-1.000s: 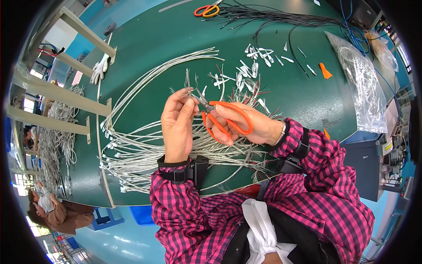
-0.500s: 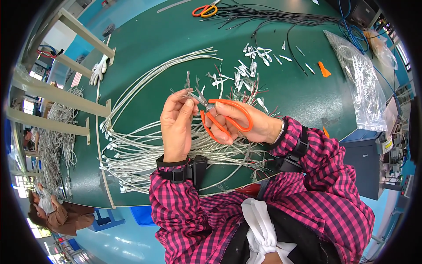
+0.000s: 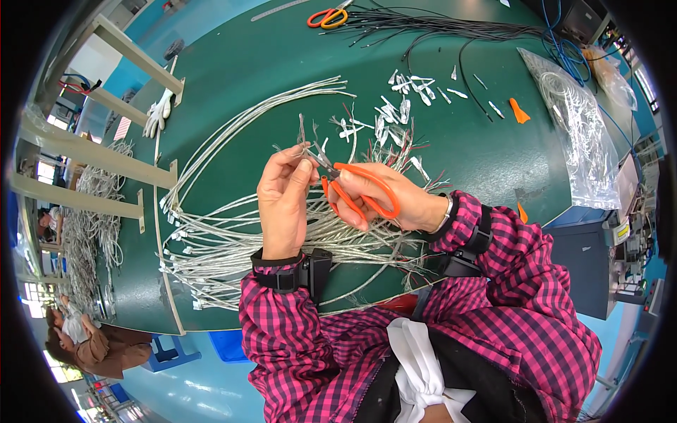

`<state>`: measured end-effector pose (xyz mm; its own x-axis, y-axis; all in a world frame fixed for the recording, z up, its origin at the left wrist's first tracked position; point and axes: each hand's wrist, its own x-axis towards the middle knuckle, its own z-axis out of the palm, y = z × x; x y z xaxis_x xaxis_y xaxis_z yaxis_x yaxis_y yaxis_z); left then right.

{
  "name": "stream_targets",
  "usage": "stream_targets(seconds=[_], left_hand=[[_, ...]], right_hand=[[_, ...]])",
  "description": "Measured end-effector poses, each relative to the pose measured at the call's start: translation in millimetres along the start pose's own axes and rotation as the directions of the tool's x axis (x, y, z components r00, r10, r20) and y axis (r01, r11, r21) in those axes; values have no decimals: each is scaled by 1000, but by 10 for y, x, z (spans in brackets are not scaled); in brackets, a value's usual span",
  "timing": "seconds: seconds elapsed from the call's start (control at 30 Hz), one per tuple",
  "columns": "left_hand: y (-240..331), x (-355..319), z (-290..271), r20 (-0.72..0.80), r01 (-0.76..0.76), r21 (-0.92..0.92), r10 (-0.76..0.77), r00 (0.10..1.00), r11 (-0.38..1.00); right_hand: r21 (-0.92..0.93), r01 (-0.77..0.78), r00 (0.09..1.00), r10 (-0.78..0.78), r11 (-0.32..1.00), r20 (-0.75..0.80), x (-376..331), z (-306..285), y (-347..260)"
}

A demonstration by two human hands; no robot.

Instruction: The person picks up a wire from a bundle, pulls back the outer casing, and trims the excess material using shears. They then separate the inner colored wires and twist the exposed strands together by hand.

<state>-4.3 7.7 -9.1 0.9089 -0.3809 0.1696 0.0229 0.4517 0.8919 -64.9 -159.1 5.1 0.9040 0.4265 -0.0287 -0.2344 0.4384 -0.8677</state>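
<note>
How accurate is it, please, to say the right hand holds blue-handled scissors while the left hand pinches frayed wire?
The colour is wrong: the head view shows orange handles on the scissors in the right hand; the left hand pinches frayed wire.

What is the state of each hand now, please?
Left hand: closed, pinching frayed wire strands.
Right hand: closed around the handles of orange-handled scissors.

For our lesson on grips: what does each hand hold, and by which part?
Right hand: orange-handled scissors, by the handles. Left hand: thin wire strands, pinched below their loose ends.
</note>
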Motion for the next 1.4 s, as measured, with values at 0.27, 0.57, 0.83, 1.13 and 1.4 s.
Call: stream_targets(seconds=[0.27,0.57,0.83,1.13,1.4], left_hand=[[5,-2,17,-10,-22,61,22,1000,998],[-18,2,18,-7,-51,146,53,999,988],[-28,-59,144,0,2,143,-2,1000,990],[-42,-28,53,-3,15,127,-15,1000,992],[-18,-12,3,-34,66,-24,-67,997,997]], right_hand=[[-307,-9,987,-40,952,-155,-11,22,-41],[-919,42,910,-395,393,-127,-29,6,-31],[39,-4,997,7,999,-73,-1,-47,-67],[-259,81,983,-120,963,-136,-12,-30,-100],[-219,13,997,-29,976,-71,-41,-15,-62]])
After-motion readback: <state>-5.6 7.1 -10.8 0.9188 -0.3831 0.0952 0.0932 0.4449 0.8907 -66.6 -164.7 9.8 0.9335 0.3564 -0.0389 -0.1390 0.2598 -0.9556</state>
